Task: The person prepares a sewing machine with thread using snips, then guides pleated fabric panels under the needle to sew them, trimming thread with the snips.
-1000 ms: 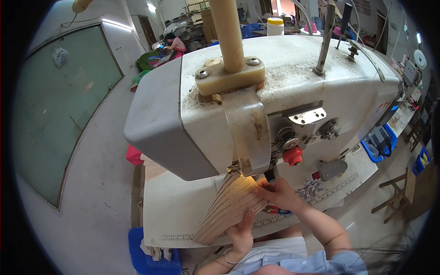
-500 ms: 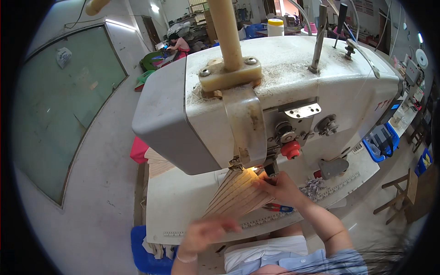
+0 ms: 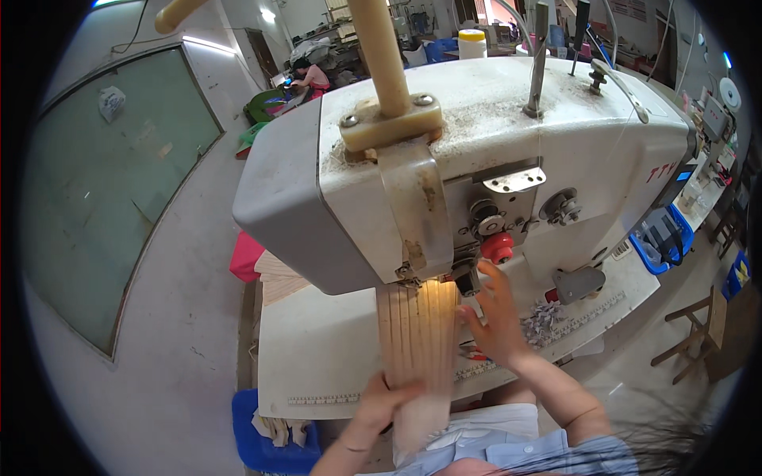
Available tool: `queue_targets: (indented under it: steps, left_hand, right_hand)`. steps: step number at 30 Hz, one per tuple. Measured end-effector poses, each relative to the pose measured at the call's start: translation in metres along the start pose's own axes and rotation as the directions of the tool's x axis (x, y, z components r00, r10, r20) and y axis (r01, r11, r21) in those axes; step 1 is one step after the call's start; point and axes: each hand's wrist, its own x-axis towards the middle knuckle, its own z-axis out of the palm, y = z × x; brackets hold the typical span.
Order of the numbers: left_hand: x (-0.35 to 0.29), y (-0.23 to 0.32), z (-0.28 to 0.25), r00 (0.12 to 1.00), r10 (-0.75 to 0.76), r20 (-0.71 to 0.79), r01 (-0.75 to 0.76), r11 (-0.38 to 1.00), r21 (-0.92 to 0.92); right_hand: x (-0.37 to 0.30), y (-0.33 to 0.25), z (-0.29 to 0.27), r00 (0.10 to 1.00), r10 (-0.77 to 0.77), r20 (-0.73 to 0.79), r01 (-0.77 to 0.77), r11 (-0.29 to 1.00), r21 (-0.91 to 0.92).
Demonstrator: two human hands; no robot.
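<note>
A striped beige strip of pleated fabric runs straight down from under the needle area of a white sewing machine. The machine's lamp lights its far end; its near end hangs blurred over the table edge. My left hand grips the strip's left side near that edge, thumb on top and the other fingers underneath. To the right of the strip, my right hand is raised with fingers apart and holds nothing. Its fingertips are close to the black part beside the needle, below a red knob.
Red-handled snips and thread scraps lie right of the fabric, by a ruler strip. More striped fabric rests at the table's left. A blue bin stands below left, a wooden stool right. Another person sits far back.
The fabric has swung from slanting to straight toward me. My left hand has moved right and now grips it. My right hand has let go of the fabric and risen with its fingers spread.
</note>
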Motion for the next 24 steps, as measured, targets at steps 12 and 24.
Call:
queue_targets:
  steps: [12, 24]
  left_hand:
    - [-0.057, -0.049, 0.038, 0.998, -0.016, -0.064, 0.029, 0.975, 0.22]
    - [-0.077, 0.007, 0.054, 0.97, 0.236, 0.052, -0.231, 0.839, 0.493]
  right_hand:
    - [-0.11, -0.002, 0.016, 0.511, 0.338, 0.79, -0.775, -0.216, 0.594]
    - [-0.094, -0.017, -0.047, 0.607, 0.535, 0.587, -0.699, 0.01, 0.715]
